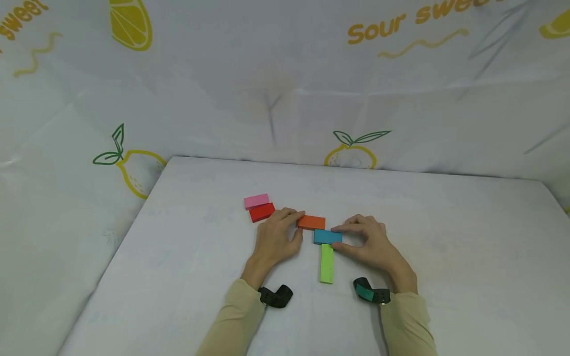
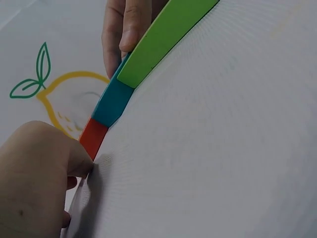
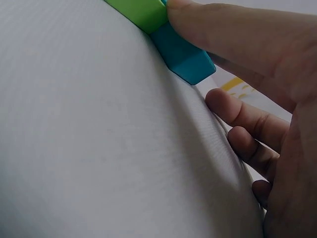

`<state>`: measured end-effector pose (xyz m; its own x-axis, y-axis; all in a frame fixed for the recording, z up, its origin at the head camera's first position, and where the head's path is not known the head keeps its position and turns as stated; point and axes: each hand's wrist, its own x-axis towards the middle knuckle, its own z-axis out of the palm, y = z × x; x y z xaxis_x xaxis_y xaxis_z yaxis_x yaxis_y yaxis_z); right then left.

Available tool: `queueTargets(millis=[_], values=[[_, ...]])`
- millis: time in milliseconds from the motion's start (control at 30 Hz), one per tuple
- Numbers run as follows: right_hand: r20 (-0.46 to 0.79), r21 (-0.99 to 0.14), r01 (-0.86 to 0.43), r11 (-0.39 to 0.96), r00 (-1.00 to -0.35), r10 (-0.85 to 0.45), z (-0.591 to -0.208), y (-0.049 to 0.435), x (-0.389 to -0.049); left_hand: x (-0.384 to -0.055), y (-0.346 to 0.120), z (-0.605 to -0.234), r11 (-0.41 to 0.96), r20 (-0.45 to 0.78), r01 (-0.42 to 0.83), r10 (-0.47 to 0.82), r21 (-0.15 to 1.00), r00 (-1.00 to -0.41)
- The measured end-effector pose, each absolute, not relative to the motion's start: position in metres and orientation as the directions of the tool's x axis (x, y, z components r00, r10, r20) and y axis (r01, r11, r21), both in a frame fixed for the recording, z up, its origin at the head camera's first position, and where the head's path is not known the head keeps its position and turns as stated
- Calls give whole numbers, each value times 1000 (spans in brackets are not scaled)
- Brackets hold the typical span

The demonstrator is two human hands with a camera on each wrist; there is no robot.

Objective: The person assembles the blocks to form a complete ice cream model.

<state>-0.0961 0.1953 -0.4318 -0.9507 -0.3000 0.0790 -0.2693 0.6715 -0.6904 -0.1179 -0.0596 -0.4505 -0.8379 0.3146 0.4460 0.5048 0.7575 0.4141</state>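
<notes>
While the right hand pinches the right end of the blue block between thumb and index finger, the left hand has its thumb and index finger about the left end of the orange block. The two hands are apart, with these blocks between them near the middle of the surface.

The blue block's far long edge meets the orange block's near long edge, set off to the right so the two overlap for only part of their length. From the blue block's near edge the green block runs toward the person, its end touching blue.

Just beyond the left hand's knuckles, the red block sits tilted beside the pink block, their long edges touching at least in part.

A wide stretch of surface extends to the right of the right hand, and a narrower one reaches to the slanting left edge. The far edge, well apart from the blocks, meets a white cloth printed with lemons. Black wristbands, one with a green part, circle both wrists below tan sleeves.
</notes>
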Motion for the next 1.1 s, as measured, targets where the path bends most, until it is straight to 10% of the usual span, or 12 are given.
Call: queueTargets(millis=[1100], values=[[14, -736, -190, 650, -964, -266, -430, 209, -95, -120, -52, -451, 664, 497, 564, 319, 490, -807]])
